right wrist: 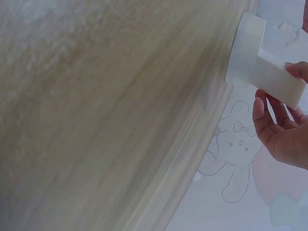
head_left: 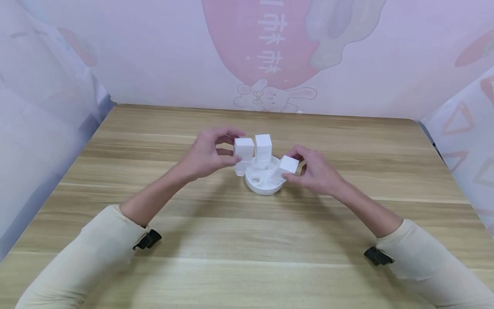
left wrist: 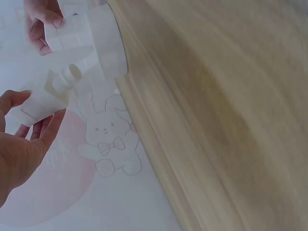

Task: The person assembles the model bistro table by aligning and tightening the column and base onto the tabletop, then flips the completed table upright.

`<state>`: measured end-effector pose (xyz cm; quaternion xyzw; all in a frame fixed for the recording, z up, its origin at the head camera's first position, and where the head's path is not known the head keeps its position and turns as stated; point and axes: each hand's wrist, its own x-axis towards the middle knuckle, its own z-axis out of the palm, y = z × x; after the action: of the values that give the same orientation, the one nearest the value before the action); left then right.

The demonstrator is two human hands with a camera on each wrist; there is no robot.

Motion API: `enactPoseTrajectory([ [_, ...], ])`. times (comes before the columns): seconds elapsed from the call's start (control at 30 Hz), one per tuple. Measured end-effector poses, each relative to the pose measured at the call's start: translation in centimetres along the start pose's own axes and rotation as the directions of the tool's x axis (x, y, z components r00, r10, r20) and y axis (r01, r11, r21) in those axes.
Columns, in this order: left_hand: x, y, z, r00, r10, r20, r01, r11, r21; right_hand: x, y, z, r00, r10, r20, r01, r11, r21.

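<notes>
A round white base [head_left: 264, 189] with a round hole stands on the wooden table, a white square-topped bottle [head_left: 263, 148] upright at its back. The left hand [head_left: 206, 154] grips a second white bottle [head_left: 244, 150] beside the base's left edge; in the left wrist view that bottle [left wrist: 41, 101] is tilted, its narrow round end towards the base [left wrist: 109, 41] and apart from it. The right hand [head_left: 314, 171] pinches a third white bottle [head_left: 287, 166], which leans outward to the right over the base. The right wrist view shows this bottle [right wrist: 276, 79] against the base [right wrist: 245, 50].
The wooden table [head_left: 239, 257] extends around the base on all sides. Behind its far edge hangs a pale printed curtain [head_left: 154, 56] with a rabbit picture, and more curtain hangs at both sides. Black clips [head_left: 147, 239] are on both sleeves.
</notes>
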<state>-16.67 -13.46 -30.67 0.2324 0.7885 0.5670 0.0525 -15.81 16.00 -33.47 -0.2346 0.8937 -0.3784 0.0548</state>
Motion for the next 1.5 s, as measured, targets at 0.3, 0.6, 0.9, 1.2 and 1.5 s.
enactPoseTrajectory([
  [0.3,-0.4,-0.5,1.4,0.999,-0.001,0.036,0.002,0.999,-0.042,0.0,-0.1,0.0,1.0,0.009,0.003,-0.009,1.0,-0.007],
  [0.6,-0.3,-0.7,1.8,1.0,-0.003,0.023,0.004,0.999,-0.041,-0.1,-0.6,0.2,1.0,-0.001,-0.024,0.0,0.999,-0.053],
  [0.9,-0.1,-0.9,1.9,1.0,-0.003,0.019,0.004,1.0,-0.003,-0.2,-1.0,0.4,0.999,0.001,-0.039,-0.004,0.996,-0.09],
  [1.2,0.0,-1.3,2.2,0.999,0.022,0.045,-0.025,0.998,0.049,-0.2,-1.1,0.6,0.999,0.001,-0.042,-0.005,0.995,-0.096],
  [1.5,-0.2,-1.9,2.5,0.979,0.091,0.184,-0.113,0.987,0.115,-0.3,-1.1,0.6,0.999,-0.013,-0.051,0.008,0.995,-0.103],
])
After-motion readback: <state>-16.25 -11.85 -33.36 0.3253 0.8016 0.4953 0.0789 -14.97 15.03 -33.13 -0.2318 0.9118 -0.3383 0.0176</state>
